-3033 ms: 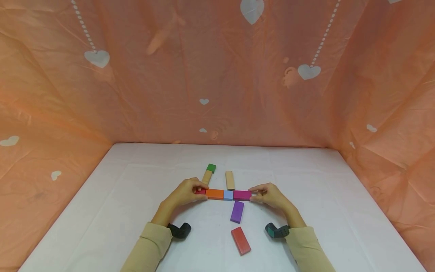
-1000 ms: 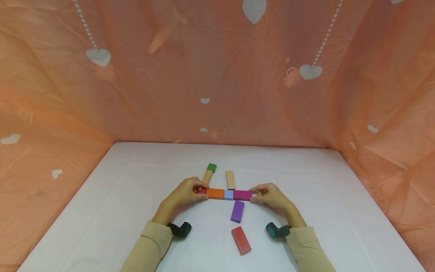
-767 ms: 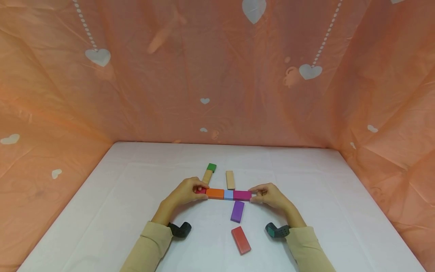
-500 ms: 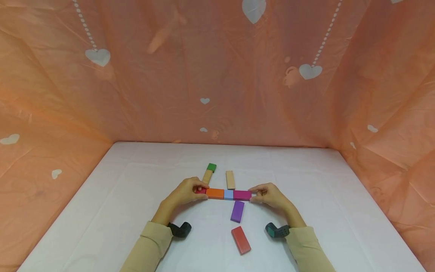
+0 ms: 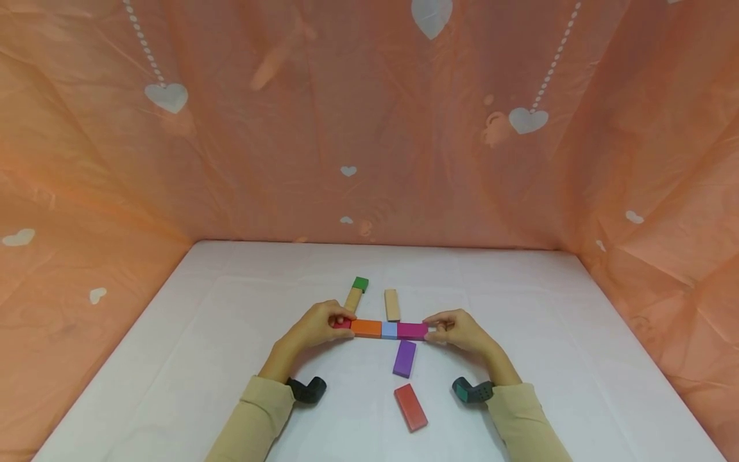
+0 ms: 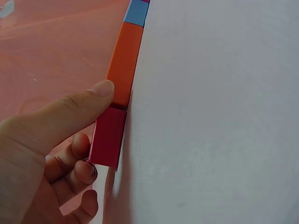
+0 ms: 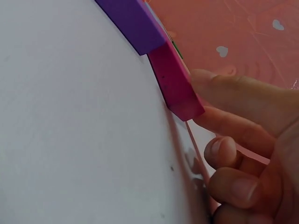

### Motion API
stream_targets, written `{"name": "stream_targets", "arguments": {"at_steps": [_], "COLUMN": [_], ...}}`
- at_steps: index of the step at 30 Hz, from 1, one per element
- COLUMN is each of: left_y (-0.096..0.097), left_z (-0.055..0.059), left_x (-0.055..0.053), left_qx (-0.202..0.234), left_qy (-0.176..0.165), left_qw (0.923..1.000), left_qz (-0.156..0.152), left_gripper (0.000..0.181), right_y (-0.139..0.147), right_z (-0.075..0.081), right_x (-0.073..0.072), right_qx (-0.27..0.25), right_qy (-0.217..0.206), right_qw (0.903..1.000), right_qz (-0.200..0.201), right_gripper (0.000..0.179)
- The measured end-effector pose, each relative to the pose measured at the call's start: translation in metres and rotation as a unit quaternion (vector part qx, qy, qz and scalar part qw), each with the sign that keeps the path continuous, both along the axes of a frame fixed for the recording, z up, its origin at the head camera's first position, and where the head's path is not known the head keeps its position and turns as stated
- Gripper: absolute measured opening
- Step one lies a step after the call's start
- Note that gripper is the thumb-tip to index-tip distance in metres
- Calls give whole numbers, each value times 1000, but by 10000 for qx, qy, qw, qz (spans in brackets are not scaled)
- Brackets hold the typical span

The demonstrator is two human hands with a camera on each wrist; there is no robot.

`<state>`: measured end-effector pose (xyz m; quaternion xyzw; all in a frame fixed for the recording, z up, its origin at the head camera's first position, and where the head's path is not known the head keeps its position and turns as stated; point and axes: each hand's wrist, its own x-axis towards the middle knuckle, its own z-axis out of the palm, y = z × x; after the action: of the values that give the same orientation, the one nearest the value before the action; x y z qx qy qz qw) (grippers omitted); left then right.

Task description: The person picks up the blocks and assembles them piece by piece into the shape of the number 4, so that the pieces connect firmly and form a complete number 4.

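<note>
In the head view, a row of wooden blocks runs left to right on the white table: a crimson block (image 5: pixel 342 324), an orange block (image 5: pixel 366 329), a light blue block (image 5: pixel 389 330) and a magenta block (image 5: pixel 412 331). My left hand (image 5: pixel 316 324) pinches the crimson block at the left end, partly hiding it. In the left wrist view its thumb tip lies by the joint with the orange block (image 6: pixel 125 65). My right hand (image 5: pixel 460 330) pinches the outer end of the magenta block (image 7: pixel 175 86), other fingers curled loosely. A purple block (image 5: pixel 405 359) lies at the row's near side.
Beyond the row lie a plain wood block (image 5: pixel 392 305) and another plain block (image 5: pixel 353 299) with a green block (image 5: pixel 360 283) at its far end. A red block (image 5: pixel 411 407) lies nearest me. Orange curtain (image 5: pixel 369 128) surrounds the table (image 5: pixel 577 359).
</note>
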<state>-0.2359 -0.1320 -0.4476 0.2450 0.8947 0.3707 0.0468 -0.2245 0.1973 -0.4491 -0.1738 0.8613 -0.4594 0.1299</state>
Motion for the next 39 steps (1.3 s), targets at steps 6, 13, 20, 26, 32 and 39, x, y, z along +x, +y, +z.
{"name": "stream_targets", "arguments": {"at_steps": [6,13,20,26,32,39], "left_y": [0,1,1,1,1,1], "left_z": [-1,0,0,0,-1,0], "left_x": [0,0,0,-1,-1,0], "left_qx": [-3,48,6,0,19,-11], "left_qy": [-6,-26,-27,-52,-64,-88], "left_qw": [10000,10000,10000,10000,10000,9999], "left_qz": [5,-13,25,58,46,77], "left_gripper": [27,26,27,26,26,27], "right_y": [-3,-10,-19,-24,-27,-31], "right_z": [1,2,6,8,7,11], "right_x": [-3,-9,-14,-18,-25,-32], "right_qx": [29,107,266,236,127,-26], "right_qy": [66,214,301,316,399,-54], "right_qw": [10000,9996,9987,9987,9989,9995], "right_qz": [-9,-150,-316,-324,-221,-315], "right_gripper": [37,33,32,31,31,34]}}
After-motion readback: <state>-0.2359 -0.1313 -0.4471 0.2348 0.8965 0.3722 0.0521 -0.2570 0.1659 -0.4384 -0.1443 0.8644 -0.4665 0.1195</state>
